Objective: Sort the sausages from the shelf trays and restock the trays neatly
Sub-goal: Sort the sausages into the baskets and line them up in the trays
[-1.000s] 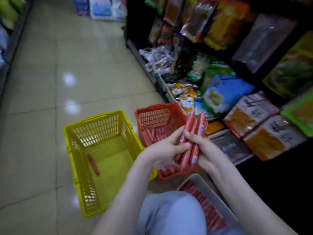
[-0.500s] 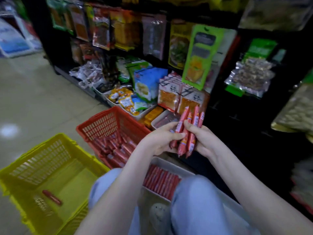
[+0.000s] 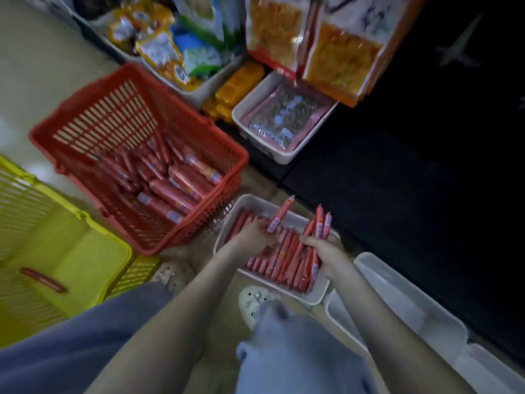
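Above the tray [image 3: 315,298] packed with sausages [image 3: 287,260], the left hand [image 3: 254,236] pinches a single stick [image 3: 279,216]. The right hand [image 3: 326,255] grips a small bunch [image 3: 321,227] over the tray's right side.

Red basket [image 3: 184,220], slatted plastic, slight sheen, yellow basket [image 3: 93,251], same plastic, white tray [image 3: 315,297], smooth matt plastic, sausages [image 3: 287,260], glossy film casing, snack bags [image 3: 341,52] upper centre, shiny film, trousers [image 3: 71,345], matt cloth.

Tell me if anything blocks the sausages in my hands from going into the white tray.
Nothing visible does. The left hand and right hand hold their sausages directly over the white tray, above the row already inside.
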`<state>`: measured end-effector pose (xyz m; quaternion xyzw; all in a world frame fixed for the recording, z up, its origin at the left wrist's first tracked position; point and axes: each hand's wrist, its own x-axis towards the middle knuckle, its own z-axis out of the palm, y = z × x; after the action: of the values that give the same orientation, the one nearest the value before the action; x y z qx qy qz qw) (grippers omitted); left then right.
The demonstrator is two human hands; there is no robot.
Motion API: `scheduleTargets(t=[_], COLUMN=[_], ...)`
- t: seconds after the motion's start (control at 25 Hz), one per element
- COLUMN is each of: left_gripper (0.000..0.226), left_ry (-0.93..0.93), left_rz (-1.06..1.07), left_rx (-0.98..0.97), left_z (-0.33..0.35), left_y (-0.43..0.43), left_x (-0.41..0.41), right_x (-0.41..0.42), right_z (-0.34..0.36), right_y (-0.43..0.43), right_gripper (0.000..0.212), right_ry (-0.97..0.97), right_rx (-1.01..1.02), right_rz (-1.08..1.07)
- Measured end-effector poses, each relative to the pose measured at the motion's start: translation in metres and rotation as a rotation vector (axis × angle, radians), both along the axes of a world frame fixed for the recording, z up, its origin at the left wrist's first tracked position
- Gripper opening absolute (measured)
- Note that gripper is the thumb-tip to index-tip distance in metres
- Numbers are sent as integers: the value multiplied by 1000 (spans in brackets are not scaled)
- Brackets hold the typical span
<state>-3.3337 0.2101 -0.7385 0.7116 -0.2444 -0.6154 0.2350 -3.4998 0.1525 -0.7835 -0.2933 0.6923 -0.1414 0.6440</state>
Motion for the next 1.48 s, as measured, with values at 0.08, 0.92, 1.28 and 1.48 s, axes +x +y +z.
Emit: scheduleTargets(t=[0.08,0.92,1.28,1.48], left_gripper=[12,26,38,38], left_ry=[-176,-601,-584,-501], left_rz=[-60,-618,-663,-537], left_rx=[100,110,65,39], left_z=[-56,-167,-166,-164], left_y=[6,4,8,9], left_x=[6,-40,-44,-37], right_x=[-1,-8,-23,-26], right_z=[-56,-127,-130,-130], right_y=[10,41,42,37], right_gripper=[29,46,34,39], right_ry=[127,541,478,504], right_rx=[59,-246,-316,-258], right_rz=[5,140,383,352])
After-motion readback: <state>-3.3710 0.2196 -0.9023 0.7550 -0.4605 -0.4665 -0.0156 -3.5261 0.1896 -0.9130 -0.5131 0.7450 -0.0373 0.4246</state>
